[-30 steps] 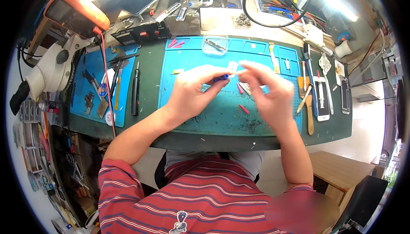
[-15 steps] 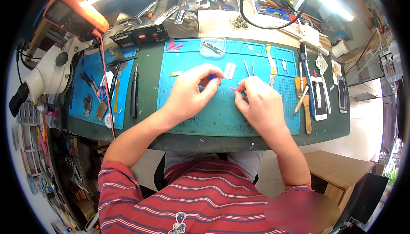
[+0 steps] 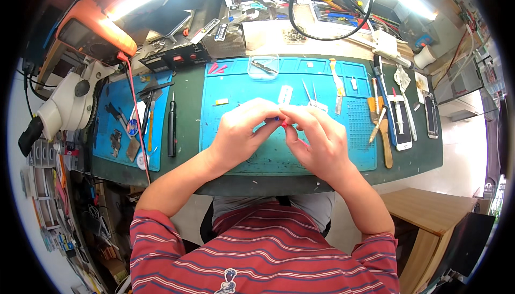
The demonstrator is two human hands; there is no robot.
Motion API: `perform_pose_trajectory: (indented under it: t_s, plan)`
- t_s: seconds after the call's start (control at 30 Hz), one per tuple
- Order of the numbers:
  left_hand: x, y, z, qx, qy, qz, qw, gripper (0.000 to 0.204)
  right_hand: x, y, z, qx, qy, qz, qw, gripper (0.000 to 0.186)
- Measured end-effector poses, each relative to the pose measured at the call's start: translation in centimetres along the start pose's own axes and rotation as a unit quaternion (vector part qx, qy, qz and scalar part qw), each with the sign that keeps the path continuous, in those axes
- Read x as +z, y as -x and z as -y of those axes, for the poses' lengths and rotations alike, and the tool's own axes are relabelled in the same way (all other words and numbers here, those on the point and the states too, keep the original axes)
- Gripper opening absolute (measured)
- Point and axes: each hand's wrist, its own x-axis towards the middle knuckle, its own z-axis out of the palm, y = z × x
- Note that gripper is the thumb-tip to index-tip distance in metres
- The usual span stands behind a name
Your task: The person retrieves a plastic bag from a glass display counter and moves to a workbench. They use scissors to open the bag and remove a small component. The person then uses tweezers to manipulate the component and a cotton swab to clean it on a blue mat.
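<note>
Over the middle of the blue work mat (image 3: 257,160), my two hands meet fingertip to fingertip. Between the thumb and fingers of my left hand (image 3: 236,133) is a small blue piece (image 3: 277,118), mostly hidden. My right hand (image 3: 322,138) pinches a small pink tapered tip (image 3: 285,125) against or close beside the blue piece; whether they are joined cannot be made out. Similar pink tips (image 3: 216,69) lie at the mat's upper left. Just beyond my fingers are a thin white plate (image 3: 285,94) and tweezers (image 3: 310,93).
A clear plastic box (image 3: 263,69) with a dark tool sits at the mat's far edge. To the right lie a wooden-handled brush (image 3: 385,138), a white phone (image 3: 406,133) and a syringe. A black screwdriver (image 3: 171,128) lies left of the mat. An orange multimeter (image 3: 96,28) stands far left.
My right hand has moved left, bringing the pink tip up to the blue piece in my left hand. The hands were apart before. The whole view has shifted slightly.
</note>
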Motion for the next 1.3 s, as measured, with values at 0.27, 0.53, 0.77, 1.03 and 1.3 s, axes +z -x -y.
perform_pose_trajectory:
  t_s: [0.27, 0.53, 0.77, 1.03, 1.3]
  plan:
    - [0.12, -0.11, 0.36, -0.02, -0.001, -0.007, 1.0, 0.02, 0.02, 0.14, -0.02, 0.062, -0.031, 0.02, 0.997, 0.049]
    - [-0.01, -0.04, 0.35, -0.022, -0.012, 0.01, 1.0, 0.017, 0.02, 0.13, -0.04, 0.066, -0.03, 0.016, 0.997, 0.046]
    - [0.09, -0.22, 0.13, -0.038, -0.013, -0.007, 0.999, 0.016, 0.17, 0.3, -0.14, 0.069, -0.021, 0.013, 0.997, 0.045]
    - [0.06, -0.22, 0.07, -0.044, -0.026, -0.006, 0.999, 0.017, 0.05, 0.29, -0.31, 0.043, 0.016, 0.008, 0.999, 0.045]
    - [-0.03, -0.22, 0.36, -0.014, -0.041, -0.003, 0.999, 0.018, -0.05, 0.24, -0.07, 0.075, 0.019, 0.019, 0.997, 0.045]
